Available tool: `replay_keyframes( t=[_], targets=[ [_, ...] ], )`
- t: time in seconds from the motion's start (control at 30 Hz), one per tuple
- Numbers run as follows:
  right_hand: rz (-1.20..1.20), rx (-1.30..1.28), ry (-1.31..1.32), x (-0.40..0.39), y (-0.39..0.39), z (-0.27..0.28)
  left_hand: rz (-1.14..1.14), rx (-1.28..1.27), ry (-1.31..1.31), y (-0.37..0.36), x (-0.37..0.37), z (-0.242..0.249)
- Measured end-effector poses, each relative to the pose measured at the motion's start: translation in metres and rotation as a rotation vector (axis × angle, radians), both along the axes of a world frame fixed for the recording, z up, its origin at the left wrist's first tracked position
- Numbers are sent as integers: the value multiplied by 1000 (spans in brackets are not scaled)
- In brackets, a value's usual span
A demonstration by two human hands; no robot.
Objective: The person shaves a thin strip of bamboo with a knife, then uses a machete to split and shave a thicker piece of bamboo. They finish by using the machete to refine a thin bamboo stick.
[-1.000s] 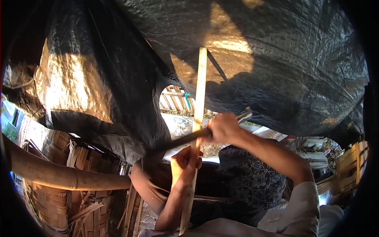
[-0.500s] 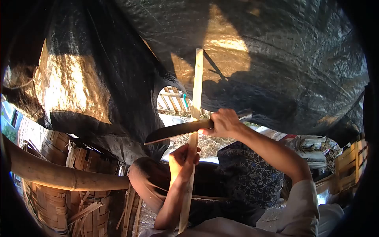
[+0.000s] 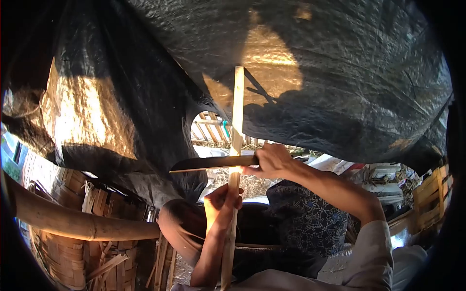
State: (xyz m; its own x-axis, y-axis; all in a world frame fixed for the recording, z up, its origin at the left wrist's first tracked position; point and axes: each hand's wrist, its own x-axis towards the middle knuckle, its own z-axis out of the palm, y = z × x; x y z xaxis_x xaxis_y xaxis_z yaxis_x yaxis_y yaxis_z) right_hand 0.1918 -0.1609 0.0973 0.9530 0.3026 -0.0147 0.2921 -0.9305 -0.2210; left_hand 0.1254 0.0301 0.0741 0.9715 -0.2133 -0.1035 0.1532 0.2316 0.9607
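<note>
Dark tarp [image 3: 359,92] behind; wooden strip [image 3: 237,111] inside curled left fingers [image 3: 220,195].

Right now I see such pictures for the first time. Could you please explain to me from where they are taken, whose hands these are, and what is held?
There is no machine here: these are a person's two bare hands. The view comes from a camera worn on that person's head, looking forward and down. The left hand grips a long, pale strip, which stands nearly upright in the picture. The right hand holds a knife, its dark blade crossing the strip above the left hand. Ahead hangs a large dark sheet with sunlit patches. At the picture's left are a thick bamboo pole and some woven work. Patterned cloth shows below the right forearm.
</note>
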Motion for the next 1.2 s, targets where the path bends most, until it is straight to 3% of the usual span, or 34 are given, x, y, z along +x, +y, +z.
replay_keyframes(
  t=[0.13,0.17,0.2,0.27,0.33,0.4,0.53,0.6,0.67,0.8,0.87,1.0,1.07,1.2],
  targets=[
    [238,-5,-52,-21,14,7,14,-158,6,-3,-9,-8],
    [251,-53,-35,-20,16,9,-81,-185,2,1,-6,-16],
    [256,-52,-30,-12,11,10,-75,-185,7,4,-4,-12],
    [106,6,-38,9,-9,6,-182,-300,350,9,1,2],
    [91,-47,-123,15,-18,0,-179,-328,334,12,5,5],
    [8,-1,76,5,-15,-4,-195,-300,329,13,5,-3],
    [122,146,43,-15,3,-3,-205,-261,352,6,1,3],
    [172,115,51,-18,11,4,-176,-313,379,3,-3,1],
    [222,-104,-17,-17,13,10,-130,-251,368,0,-6,5],
    [-29,-26,-7,9,-7,16,-148,-194,301,-3,3,9],
    [-10,42,-143,2,-3,4,-172,-231,329,1,1,-1],
    [153,15,-13,-19,12,7,-163,-160,304,-3,-3,1],
    [276,-80,-154,-28,22,9,-218,-168,265,-3,-5,-6],
    [-6,-9,-46,11,-7,7,-141,-57,273,-4,-3,0]
  ],
)
